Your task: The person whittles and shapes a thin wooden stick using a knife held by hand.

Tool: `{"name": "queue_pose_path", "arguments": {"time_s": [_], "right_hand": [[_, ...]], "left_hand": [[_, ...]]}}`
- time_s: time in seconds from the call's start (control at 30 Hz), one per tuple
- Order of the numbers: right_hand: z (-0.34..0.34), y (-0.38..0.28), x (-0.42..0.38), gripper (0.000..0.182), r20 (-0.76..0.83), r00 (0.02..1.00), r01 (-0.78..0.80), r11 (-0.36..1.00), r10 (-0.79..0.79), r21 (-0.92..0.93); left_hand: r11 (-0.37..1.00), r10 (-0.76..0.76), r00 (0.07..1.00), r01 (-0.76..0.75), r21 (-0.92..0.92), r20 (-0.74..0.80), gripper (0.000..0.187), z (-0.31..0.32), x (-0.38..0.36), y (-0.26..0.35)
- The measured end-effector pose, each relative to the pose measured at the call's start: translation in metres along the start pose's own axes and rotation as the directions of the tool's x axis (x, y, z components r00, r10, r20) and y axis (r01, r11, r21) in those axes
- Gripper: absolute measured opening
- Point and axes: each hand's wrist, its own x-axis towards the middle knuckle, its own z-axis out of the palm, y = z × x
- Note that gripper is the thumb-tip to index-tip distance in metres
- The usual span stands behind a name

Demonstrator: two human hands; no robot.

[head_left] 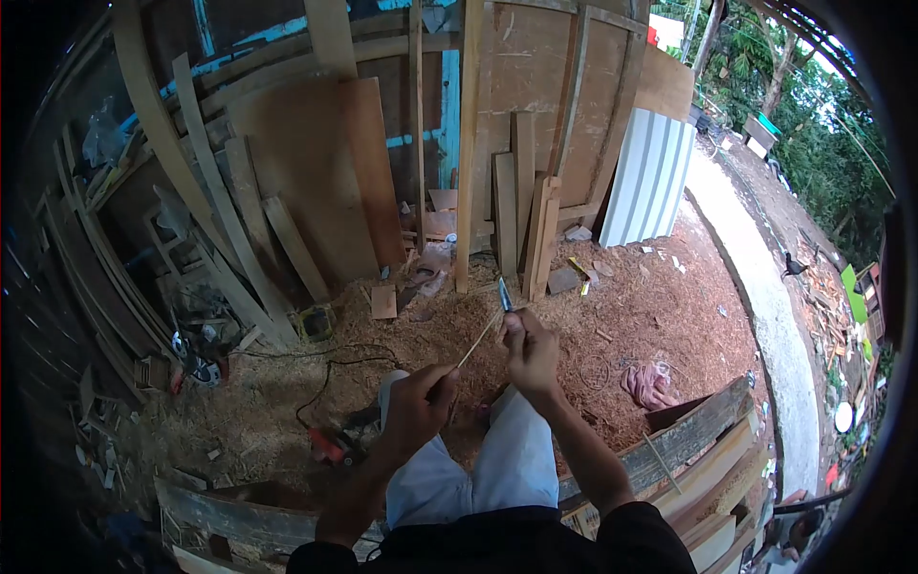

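My left hand is closed around the lower end of a thin pale stick, which slants up and to the right. In my right hand is a small knife, its blade pointing up past the thumb. The stick's upper end comes close beside the knife and the right thumb. Both hands are held in front of my knees, over the light trousers. The knife's handle is mostly hidden inside the right fist.
Boards lean against the wall ahead. Wood shavings cover the ground. A red power tool with a black cord lies at left, and a pink bundle at right. Weathered planks flank my seat. A concrete strip runs along the right.
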Motion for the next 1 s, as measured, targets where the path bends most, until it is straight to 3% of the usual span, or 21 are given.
{"name": "queue_pose_path", "arguments": {"time_s": [0.1, 0.17, 0.27, 0.33, 0.37, 0.4, 0.47, 0.5, 0.57, 0.63, 0.67, 0.73, 0.8, 0.87, 0.93, 1.0], "right_hand": [[-0.007, 0.000, 0.003, 0.033, 0.030, 0.999, -0.016, 1.000, 0.016, 0.004], [-0.010, -0.002, 0.002, 0.033, 0.072, 0.997, -0.003, 1.000, 0.001, 0.019], [-0.006, -0.006, -0.003, 0.031, 0.014, 0.999, 0.030, 0.999, -0.031, 0.045], [0.004, 0.000, -0.012, 0.031, 0.131, 0.979, 0.173, 0.979, -0.158, -0.109], [0.005, 0.008, -0.009, 0.031, 0.016, 0.961, 0.276, 0.961, -0.275, -0.033], [0.000, 0.002, -0.005, 0.031, 0.011, 0.962, 0.272, 0.962, -0.272, -0.034], [-0.013, -0.016, 0.002, 0.032, -0.037, 0.999, 0.029, 0.998, -0.032, -0.063], [-0.006, -0.013, -0.002, 0.033, -0.009, 1.000, -0.020, 0.998, 0.019, -0.065], [-0.013, -0.012, -0.002, 0.033, 0.031, 0.999, -0.042, 0.999, 0.043, -0.028], [-0.014, -0.009, 0.001, 0.032, 0.043, 0.994, -0.103, 0.990, 0.100, 0.095], [-0.011, -0.004, -0.004, 0.032, 0.043, 0.994, -0.107, 0.990, 0.104, 0.091], [0.001, -0.009, -0.007, 0.033, 0.097, 0.968, 0.239, 0.967, -0.231, -0.085], [-0.002, -0.017, -0.005, 0.032, 0.125, 0.979, 0.173, 0.981, -0.162, -0.090], [-0.010, -0.019, 0.006, 0.032, -0.064, 0.997, 0.047, 0.999, -0.048, -0.005], [-0.009, -0.019, 0.008, 0.036, -0.055, 0.998, 0.015, 0.999, -0.017, -0.031], [-0.003, -0.013, 0.006, 0.036, 0.070, 0.992, 0.107, 0.990, -0.101, -0.095]], "left_hand": [[0.998, -0.053, 0.998, 0.053, 0.018, 0.032, 0.013, -0.003, -0.001, -0.002], [0.999, 0.046, 0.999, -0.046, 0.027, -0.003, 0.013, 0.000, -0.002, -0.011], [0.998, 0.019, 1.000, -0.021, 0.055, 0.022, 0.013, 0.001, -0.001, 0.002], [0.996, 0.061, 0.998, -0.062, 0.065, 0.009, 0.013, 0.001, 0.002, -0.007], [0.992, 0.102, 0.995, -0.102, 0.072, 0.001, 0.013, 0.001, 0.004, -0.010], [0.992, 0.104, 0.995, -0.104, 0.072, 0.007, 0.013, -0.001, 0.004, -0.006], [0.990, 0.116, 0.992, -0.119, 0.070, 0.052, 0.013, -0.003, 0.000, 0.006], [0.991, 0.113, 0.992, -0.117, 0.070, 0.049, 0.013, -0.003, -0.001, 0.005], [0.997, 0.047, 0.997, -0.050, 0.054, 0.059, 0.013, -0.007, 0.002, -0.001], [0.992, 0.114, 0.993, -0.115, 0.056, 0.018, 0.014, -0.001, 0.005, -0.006], [0.986, 0.162, 0.987, -0.161, 0.050, -0.019, 0.015, 0.002, 0.003, -0.006], [0.987, 0.143, 0.990, -0.142, 0.070, -0.009, 0.014, 0.003, 0.008, -0.003], [0.986, 0.133, 0.991, -0.133, 0.103, 0.003, 0.014, 0.000, 0.015, 0.002], [0.984, 0.173, 0.985, -0.172, 0.048, -0.018, 0.013, -0.001, 0.015, 0.007], [0.985, 0.166, 0.985, -0.163, 0.060, -0.041, 0.013, 0.000, 0.018, 0.007], [0.985, 0.160, 0.986, -0.155, 0.079, -0.054, 0.013, -0.001, 0.019, 0.006]]}}
